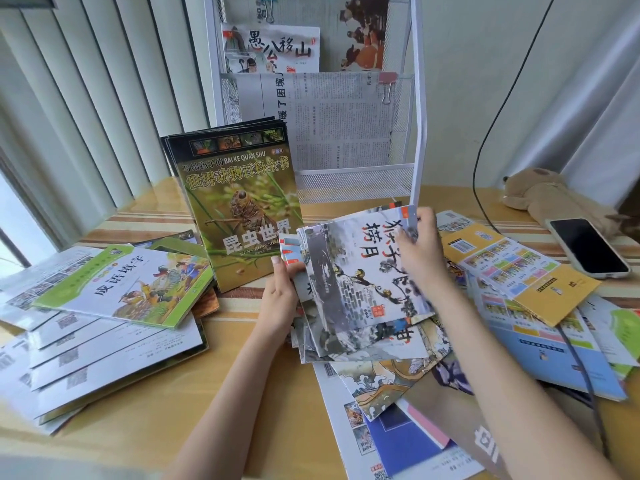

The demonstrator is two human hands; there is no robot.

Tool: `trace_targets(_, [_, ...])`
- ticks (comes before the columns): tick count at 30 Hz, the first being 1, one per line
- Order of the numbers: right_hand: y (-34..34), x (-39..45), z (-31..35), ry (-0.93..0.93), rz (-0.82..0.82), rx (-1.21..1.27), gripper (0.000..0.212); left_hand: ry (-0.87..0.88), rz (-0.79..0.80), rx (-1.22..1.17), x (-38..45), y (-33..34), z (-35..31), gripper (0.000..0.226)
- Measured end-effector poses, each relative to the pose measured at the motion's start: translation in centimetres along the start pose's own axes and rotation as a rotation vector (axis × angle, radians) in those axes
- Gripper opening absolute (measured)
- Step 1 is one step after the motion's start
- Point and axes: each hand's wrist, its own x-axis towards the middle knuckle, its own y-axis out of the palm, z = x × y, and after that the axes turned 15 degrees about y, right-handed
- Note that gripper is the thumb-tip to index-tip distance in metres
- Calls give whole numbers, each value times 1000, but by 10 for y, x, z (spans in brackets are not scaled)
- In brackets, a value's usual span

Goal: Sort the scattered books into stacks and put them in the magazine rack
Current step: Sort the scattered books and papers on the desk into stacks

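Both hands hold a small stack of thin grey picture books [360, 282] just above the table's middle. My left hand [280, 292] grips the stack's left edge. My right hand [420, 247] grips its top right corner, thumb on the cover. Behind them, a stack of dark insect encyclopedias [239, 202] leans upright against the white wire magazine rack [417, 98]. The rack holds a white picture book [273, 48] in an upper pocket and newspapers below. A green-edged book [128, 289] lies on fanned white booklets [104, 358] at the left.
Yellow and blue booklets [519, 271] and more picture books [391, 379] lie scattered at the right and front. A black phone [588, 245] and a brown plush toy [547, 194] sit at the far right. A dark cable [578, 355] crosses the right-hand books.
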Motion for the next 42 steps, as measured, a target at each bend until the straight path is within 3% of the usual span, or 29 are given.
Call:
trace_targets(3, [-27,21,7,28,466,-44,23,-107,16,-149,0,0,-3,62])
trace_targets(6, [-29,25,22,-66,695,-507,24,-193,45,-356,4,-1,-5,71])
trace_targets(10, [29,0,35,-229,693,-506,21,-138,175,-221,2,-5,-2,61])
trace_targets(13, [69,-19,30,-296,606,-414,41,-118,155,-140,-1,-5,2,37])
trace_targets(16, [59,-26,21,-468,256,-340,69,-39,91,-192,-4,-2,-1,63])
trace_targets(18, [38,-22,5,-343,37,-228,81,44,58,-241,-3,-3,-4,97])
trace_targets(19, [24,-20,-3,-179,10,-153,85,83,43,-276,-1,-5,-8,106])
trace_targets(21, [1,-23,-11,176,159,-27,84,154,41,-333,1,-7,-13,114])
trace_targets(22, [-6,-24,-13,254,283,50,74,174,48,-358,1,-8,-19,110])
trace_targets(24, [-14,-30,-9,209,411,219,41,195,54,-394,0,-11,-32,83])
trace_targets(26, [-17,-34,3,57,404,324,28,204,39,-380,2,-16,-39,63])
trace_targets(29, [-15,-40,22,-118,404,311,24,245,55,-370,5,-27,-35,72])
trace_targets(33, [-5,-47,17,-73,412,232,38,226,96,-327,3,-30,-24,77])
trace_targets(37, [10,-52,-11,80,414,165,90,129,172,-311,1,-24,-15,80])
trace_targets(40, [8,-51,-6,-25,357,169,85,148,85,-309,1,-22,-22,72])
trace_targets(42, [1,-49,11,-170,249,160,68,230,38,-321,5,-24,-35,53])
